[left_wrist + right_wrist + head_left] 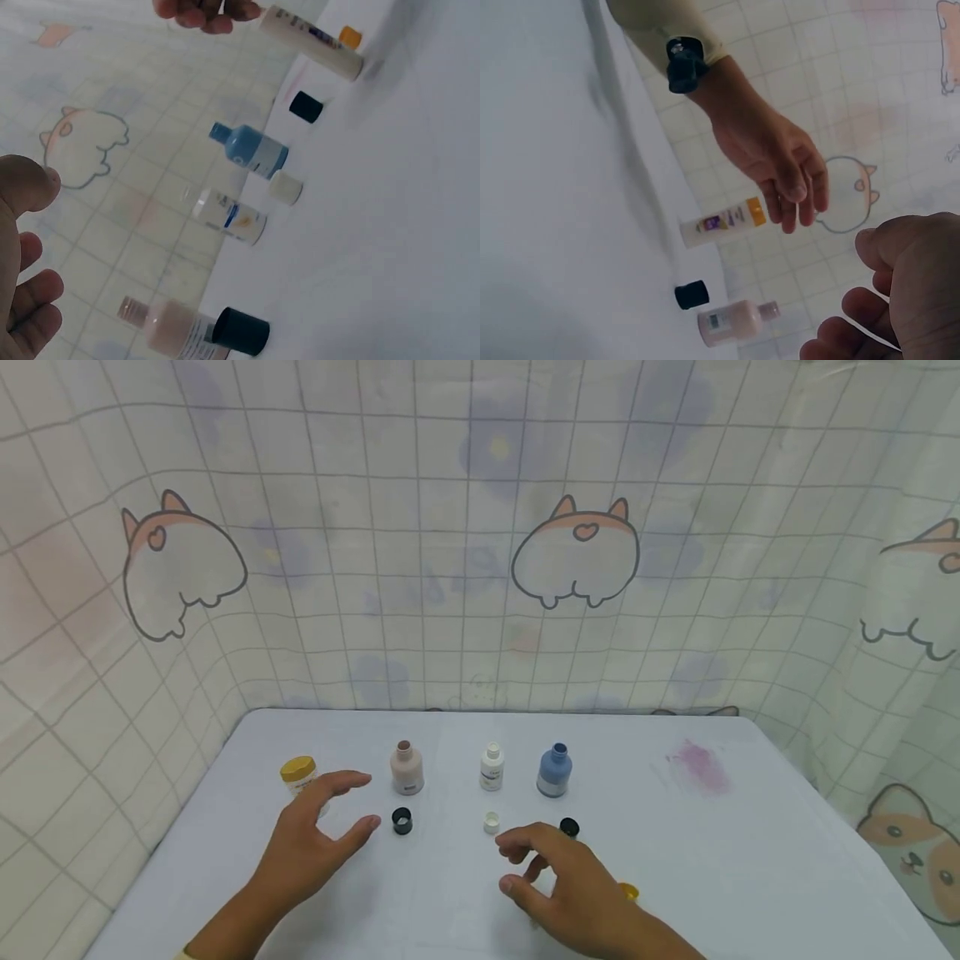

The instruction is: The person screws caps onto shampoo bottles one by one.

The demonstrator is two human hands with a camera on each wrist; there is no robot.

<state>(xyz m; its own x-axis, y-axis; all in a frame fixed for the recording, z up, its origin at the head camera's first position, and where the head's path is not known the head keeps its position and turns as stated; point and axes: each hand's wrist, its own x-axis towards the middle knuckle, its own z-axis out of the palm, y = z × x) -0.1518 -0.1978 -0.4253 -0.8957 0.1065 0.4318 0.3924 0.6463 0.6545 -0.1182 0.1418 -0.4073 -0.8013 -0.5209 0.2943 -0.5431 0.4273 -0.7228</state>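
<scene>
My left hand (303, 852) hovers with thumb and forefinger spread, holding nothing. Just beyond it stands a white bottle with a yellow cap (298, 768). My right hand (573, 889) hangs loosely bent with no object in its fingers. An uncapped pale bottle (315, 43) stands close by the right fingertips in the left wrist view; whether they touch I cannot tell. A yellow cap (628, 891) peeks out behind that hand. Across the table are an open pink bottle (407, 772), a small white bottle (491, 768) and an open blue bottle (554, 773).
A black cap (402, 821) lies in front of the pink bottle, a white cap (491, 822) before the white one, and another black cap (569, 827) before the blue one. A pink stain (701, 767) marks the white table (750, 860). Patterned curtain (420, 568) surrounds it.
</scene>
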